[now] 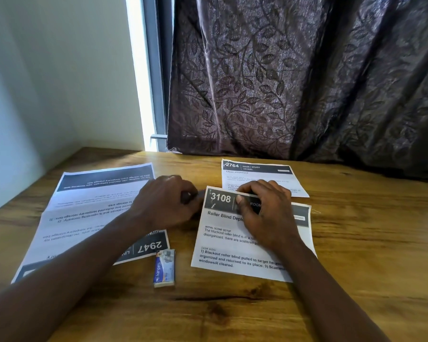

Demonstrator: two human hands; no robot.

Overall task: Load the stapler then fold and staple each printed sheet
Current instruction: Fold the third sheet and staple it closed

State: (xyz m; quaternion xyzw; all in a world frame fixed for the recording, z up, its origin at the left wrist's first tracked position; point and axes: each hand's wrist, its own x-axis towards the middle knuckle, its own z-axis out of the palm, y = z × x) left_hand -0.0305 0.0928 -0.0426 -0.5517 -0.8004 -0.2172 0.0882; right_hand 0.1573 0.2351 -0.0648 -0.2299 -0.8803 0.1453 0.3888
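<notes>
Kangaro staple box [164,267] beside sheet "2947" [84,211]. My right grip [262,206] pinches sheet "3108 Roller Blind" [223,243]; left grip [166,201] wraps stapler [192,195].

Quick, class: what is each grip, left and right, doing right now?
Left grip: closed round a dark object, likely the stapler.
Right grip: pinching the top edge of the 3108 sheet.

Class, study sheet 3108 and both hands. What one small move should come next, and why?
Probably squeeze the stapler at the top left corner of sheet 3108. The sheet lies folded, the right hand holds its top edge, and the left hand grips the dark, mostly hidden stapler at that corner. Whether a staple is already in, I cannot tell.
</notes>
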